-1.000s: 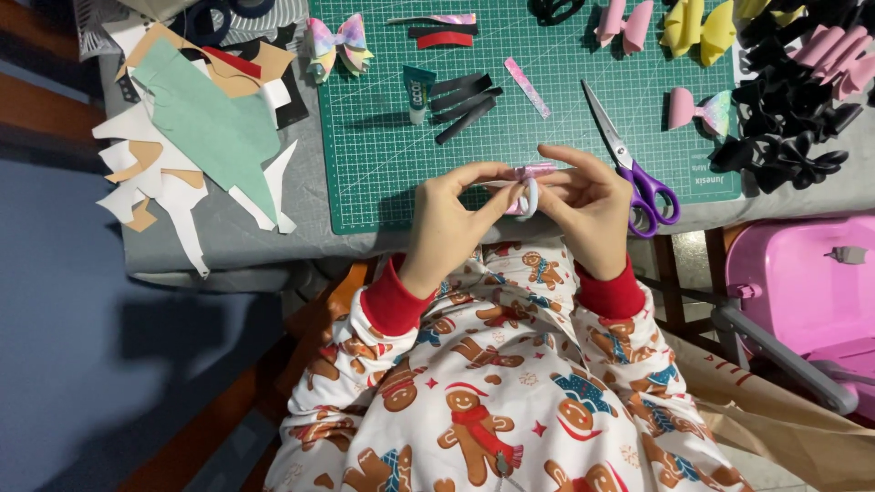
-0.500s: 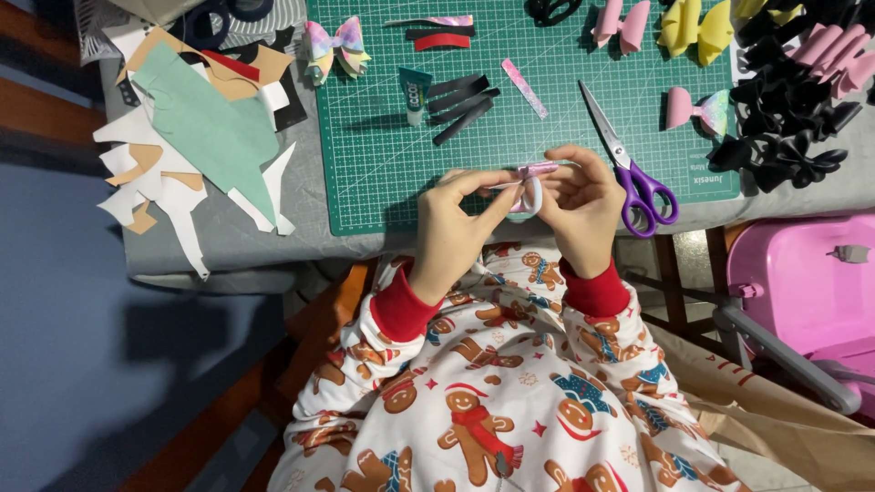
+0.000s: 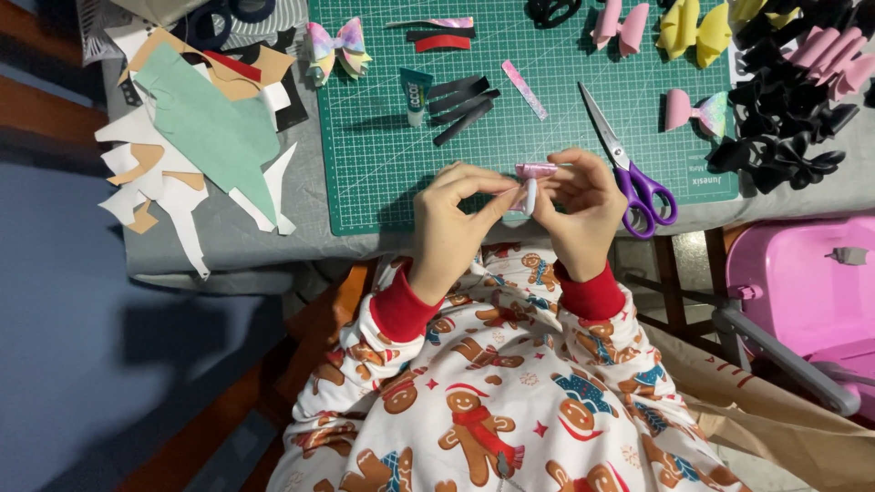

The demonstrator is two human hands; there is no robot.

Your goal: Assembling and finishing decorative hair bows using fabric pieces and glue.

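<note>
Pink bow piece [image 3: 533, 175] pinched in both hands' fingers [image 3: 510, 196], purple scissors [image 3: 629, 173] just beside, above green mat [image 3: 383, 173].

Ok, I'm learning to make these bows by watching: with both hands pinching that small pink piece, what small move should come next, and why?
Probably keep the pinch and wrap the white strip snugly around the middle of the pink bow piece. Left hand and right hand hold it together above the green cutting mat, and the strip hangs loose below it, so letting go would likely undo the fold.
</note>
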